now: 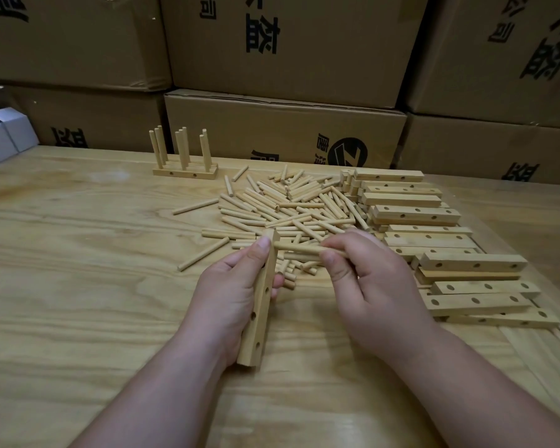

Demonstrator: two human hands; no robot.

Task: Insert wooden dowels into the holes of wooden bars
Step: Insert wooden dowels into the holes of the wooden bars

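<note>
A bar [261, 299] is gripped upright by the left hand [230, 295], holes exposed; 1 dowel [304, 248] is pinched by the right hand [366, 286], aimed at the top hole.

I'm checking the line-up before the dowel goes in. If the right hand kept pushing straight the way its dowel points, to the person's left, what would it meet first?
The dowel pinched in the right hand points at the upper end of the wooden bar gripped upright by the left hand. It would probably meet that bar first, near the left thumb; depth is unclear.

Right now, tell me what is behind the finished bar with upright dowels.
Behind the finished bar stand stacked cardboard boxes. The upright dowels cover part of them.
</note>
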